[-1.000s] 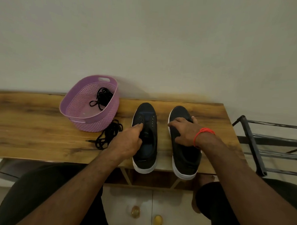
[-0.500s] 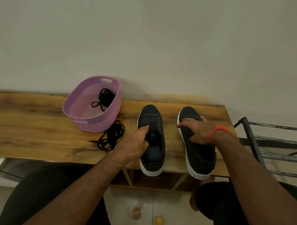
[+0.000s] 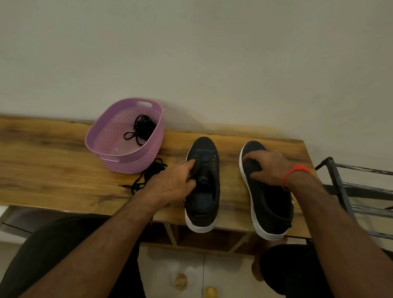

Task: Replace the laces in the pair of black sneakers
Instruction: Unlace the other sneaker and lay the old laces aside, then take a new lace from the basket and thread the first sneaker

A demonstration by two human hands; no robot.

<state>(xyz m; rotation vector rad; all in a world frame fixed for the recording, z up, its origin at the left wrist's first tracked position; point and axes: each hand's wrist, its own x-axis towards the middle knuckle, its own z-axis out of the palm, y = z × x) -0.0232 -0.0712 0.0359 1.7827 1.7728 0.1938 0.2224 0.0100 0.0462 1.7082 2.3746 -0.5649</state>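
Black sneakers sit side by side on the wooden bench [image 3: 45, 166], toes toward the wall, heels over the near edge, no laces in either. Your left hand [image 3: 174, 181] grips the left sneaker [image 3: 205, 207] at its tongue, index finger along the eyelet row. Your right hand [image 3: 268, 168], red band [image 3: 295, 172] at the wrist, curls over the right sneaker [image 3: 270, 207] near the toe end, which is tilted onto its side. Purple basket [image 3: 109, 134] holds one bundle of black laces [image 3: 142, 129]; a second bundle [image 3: 149, 176] lies on the bench just in front of it. Metal rack [image 3: 350, 190] at right.
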